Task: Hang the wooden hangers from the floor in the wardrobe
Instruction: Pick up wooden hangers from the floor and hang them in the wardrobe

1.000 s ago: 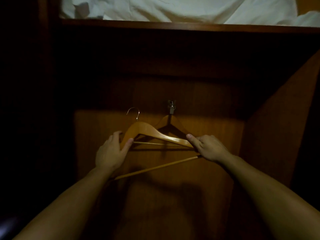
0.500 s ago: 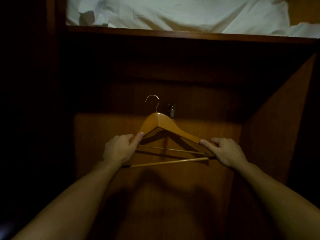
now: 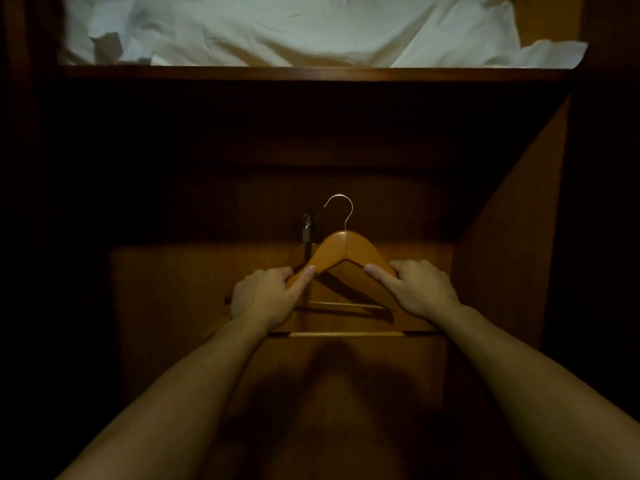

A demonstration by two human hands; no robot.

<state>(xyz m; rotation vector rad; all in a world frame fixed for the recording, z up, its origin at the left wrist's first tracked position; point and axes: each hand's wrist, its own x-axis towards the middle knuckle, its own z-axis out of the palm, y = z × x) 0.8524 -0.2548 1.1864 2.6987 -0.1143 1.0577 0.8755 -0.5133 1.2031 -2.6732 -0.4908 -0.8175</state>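
Two hands grip a wooden hanger [image 3: 341,252] inside a dim wardrobe [image 3: 505,271].

Left hand [image 3: 266,297] clasps the hanger's left shoulder, right hand [image 3: 417,287] its right, thumbs along the wood. Its metal hook [image 3: 341,209] points up, beside a small metal fitting [image 3: 307,227] on the back panel. White bedding [image 3: 294,29] lies on the shelf [image 3: 311,72] above.

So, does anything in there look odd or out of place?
Nothing looks broken. The wooden hanger is held level by the left hand and right hand, its metal hook free in the air. White bedding lies rumpled on the shelf above. Much is too dark to judge.
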